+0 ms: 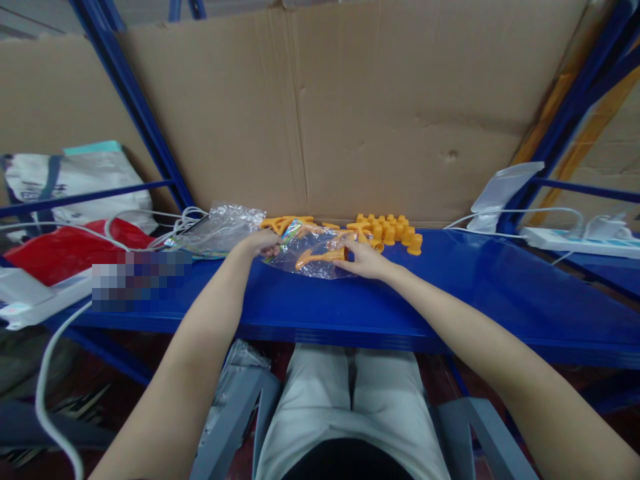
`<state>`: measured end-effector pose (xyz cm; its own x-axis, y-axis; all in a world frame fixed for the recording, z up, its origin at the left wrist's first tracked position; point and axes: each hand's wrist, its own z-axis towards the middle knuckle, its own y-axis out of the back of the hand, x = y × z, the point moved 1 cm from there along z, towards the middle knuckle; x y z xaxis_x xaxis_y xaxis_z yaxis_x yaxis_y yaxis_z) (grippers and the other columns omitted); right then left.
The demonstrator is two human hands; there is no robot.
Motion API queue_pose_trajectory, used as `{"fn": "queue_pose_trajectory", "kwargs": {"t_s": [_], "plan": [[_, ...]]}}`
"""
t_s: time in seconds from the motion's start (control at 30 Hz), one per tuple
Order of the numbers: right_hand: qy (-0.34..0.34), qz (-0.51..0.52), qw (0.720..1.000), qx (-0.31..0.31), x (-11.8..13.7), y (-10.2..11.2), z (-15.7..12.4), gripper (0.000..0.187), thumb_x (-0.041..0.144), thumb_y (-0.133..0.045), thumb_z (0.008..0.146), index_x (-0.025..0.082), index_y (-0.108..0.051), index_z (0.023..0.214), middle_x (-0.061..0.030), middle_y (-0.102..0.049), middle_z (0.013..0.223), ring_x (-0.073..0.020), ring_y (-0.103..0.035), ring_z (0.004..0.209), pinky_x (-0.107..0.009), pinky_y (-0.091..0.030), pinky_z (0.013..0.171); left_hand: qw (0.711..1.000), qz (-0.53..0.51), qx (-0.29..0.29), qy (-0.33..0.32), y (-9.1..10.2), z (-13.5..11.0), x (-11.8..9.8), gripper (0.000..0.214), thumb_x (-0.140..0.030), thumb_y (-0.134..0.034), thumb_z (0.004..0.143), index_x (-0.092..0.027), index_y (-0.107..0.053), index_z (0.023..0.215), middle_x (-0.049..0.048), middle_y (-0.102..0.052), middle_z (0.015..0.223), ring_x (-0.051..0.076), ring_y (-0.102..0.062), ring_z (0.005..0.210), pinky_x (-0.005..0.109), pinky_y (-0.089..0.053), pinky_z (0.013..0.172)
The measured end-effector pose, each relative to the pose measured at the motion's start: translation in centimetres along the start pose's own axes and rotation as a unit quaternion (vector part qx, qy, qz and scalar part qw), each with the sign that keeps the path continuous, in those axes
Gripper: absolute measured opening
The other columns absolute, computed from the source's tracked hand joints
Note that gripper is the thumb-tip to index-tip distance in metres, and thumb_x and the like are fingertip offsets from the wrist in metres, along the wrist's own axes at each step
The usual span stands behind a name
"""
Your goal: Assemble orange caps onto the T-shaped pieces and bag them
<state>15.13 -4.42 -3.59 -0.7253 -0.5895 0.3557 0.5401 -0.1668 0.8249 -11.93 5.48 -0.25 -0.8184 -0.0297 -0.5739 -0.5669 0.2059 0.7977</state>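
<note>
My left hand is closed on the edge of a clear plastic bag with a colourful printed strip near its fingers. My right hand is at the bag's right side, its thumb and fingers around the wide end of an orange plastic piece. That piece lies level, its narrower curved end to the left, seen among the clear film; I cannot tell how much of it is inside. Behind the bag lie orange branched pieces. Right of them several orange cup-shaped pieces stand in a cluster.
More clear bags lie left of my left hand on the blue table. White cables, a red bag and a power strip are at the left. Another power strip sits far right. A cardboard wall stands behind.
</note>
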Motion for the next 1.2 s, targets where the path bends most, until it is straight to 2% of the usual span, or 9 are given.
{"fn": "queue_pose_trajectory", "kwargs": {"t_s": [0.23, 0.33, 0.5, 0.67, 0.8, 0.87, 1.0, 1.1, 1.2], "plan": [[0.017, 0.028, 0.999, -0.019, -0.6, -0.4, 0.3, 0.029, 0.035, -0.065, 0.089, 0.015, -0.061, 0.109, -0.012, -0.069, 0.106, -0.0256, -0.065, 0.097, -0.04, -0.05, 0.086, 0.999, -0.026, 0.038, -0.014, -0.1, 0.8, 0.1, 0.027, -0.034, -0.058, 0.082, -0.02, -0.053, 0.06, 0.0042, -0.053, 0.043, 0.011, -0.042, 0.038, 0.026, -0.035, 0.044], [0.019, 0.018, 0.999, -0.033, -1.1, -0.1, 0.4, 0.025, 0.035, -0.063, 0.089, 0.016, -0.06, 0.105, -0.0095, -0.068, 0.098, -0.0235, -0.064, 0.089, -0.037, -0.05, 0.08, 0.996, -0.078, 0.032, 0.014, -0.3, 0.8, 0.0, 0.024, -0.027, -0.057, 0.082, -0.02, -0.051, 0.06, 0.0038, -0.054, 0.046, 0.009, -0.04, 0.036, 0.026, -0.035, 0.045], [0.012, 0.012, 0.998, -0.054, -2.0, 0.2, 0.4, 0.018, 0.034, -0.063, 0.086, 0.018, -0.057, 0.093, -0.0049, -0.064, 0.085, -0.0204, -0.06, 0.077, -0.034, -0.048, 0.072, 0.993, -0.108, 0.038, 0.009, -1.1, 0.9, -0.4, 0.028, -0.021, -0.048, 0.088, -0.02, -0.048, 0.059, 0.0037, -0.054, 0.048, 0.007, -0.036, 0.035, 0.025, -0.034, 0.045], [-0.024, 0.115, 0.991, -0.068, -2.4, -0.8, 0.9, 0.023, 0.032, -0.069, 0.08, 0.017, -0.059, 0.094, -0.003, -0.066, 0.084, -0.0192, -0.063, 0.079, -0.034, -0.051, 0.073, 0.991, -0.117, 0.055, 0.022, -1.8, 1.0, -0.7, 0.031, -0.022, -0.05, 0.088, -0.02, -0.045, 0.058, 0.0037, -0.054, 0.049, 0.007, -0.035, 0.037, 0.024, -0.033, 0.045], [-0.033, 0.243, 0.969, -0.023, -2.5, -1.9, 1.4, 0.025, 0.029, -0.071, 0.08, 0.016, -0.062, 0.099, -0.0053, -0.071, 0.092, -0.0202, -0.068, 0.087, -0.036, -0.056, 0.079, 0.992, -0.102, 0.067, 0.02, -1.8, 1.1, -0.8, 0.03, -0.025, -0.053, 0.087, -0.02, -0.046, 0.058, 0.004, -0.053, 0.049, 0.008, -0.036, 0.037, 0.024, -0.033, 0.044], [-0.019, 0.264, 0.964, 0.004, -2.4, -2.1, 1.5, 0.03, 0.028, -0.073, 0.079, 0.016, -0.065, 0.105, -0.0067, -0.073, 0.1, -0.0209, -0.069, 0.094, -0.038, -0.057, 0.085, 0.993, -0.089, 0.072, 0.011, -1.9, 1.1, -0.8, 0.029, -0.027, -0.054, 0.086, -0.021, -0.047, 0.058, 0.0041, -0.051, 0.048, 0.009, -0.037, 0.038, 0.025, -0.032, 0.043], [-0.009, 0.222, 0.975, 0.026, -1.9, -1.8, 1.4, 0.038, 0.025, -0.074, 0.08, 0.017, -0.067, 0.117, -0.0082, -0.074, 0.11, -0.0213, -0.07, 0.099, -0.042, -0.055, 0.094, 0.993, -0.087, 0.074, 0.01, -1.9, 0.8, -1.0, 0.032, -0.029, -0.057, 0.084, -0.021, -0.045, 0.055, 0.0036, -0.049, 0.046, 0.008, -0.036, 0.038, 0.024, -0.031, 0.042], [-0.019, 0.183, 0.983, 0.02, -1.5, -1.5, 1.3, 0.037, 0.024, -0.076, 0.08, 0.015, -0.069, 0.115, -0.0096, -0.074, 0.113, -0.022, -0.069, 0.103, -0.041, -0.054, 0.097, 0.994, -0.088, 0.065, 0.03, -1.8, 0.6, -0.9, 0.04, -0.027, -0.056, 0.084, -0.021, -0.039, 0.049, 0.002, -0.043, 0.043, 0.007, -0.031, 0.037, 0.025, -0.029, 0.042], [-0.027, 0.154, 0.988, 0.013, -1.1, -1.4, 1.4, 0.039, 0.026, -0.08, 0.077, 0.014, -0.069, 0.113, -0.0102, -0.073, 0.116, -0.0235, -0.068, 0.108, -0.041, -0.051, 0.1, 0.997, -0.067, 0.037, 0.002, -1.4, 0.4, -0.5, 0.048, -0.029, -0.054, 0.086, -0.022, -0.032, 0.044, 0.0005, -0.036, 0.04, 0.007, -0.028, 0.037, 0.026, -0.027, 0.043]]}}
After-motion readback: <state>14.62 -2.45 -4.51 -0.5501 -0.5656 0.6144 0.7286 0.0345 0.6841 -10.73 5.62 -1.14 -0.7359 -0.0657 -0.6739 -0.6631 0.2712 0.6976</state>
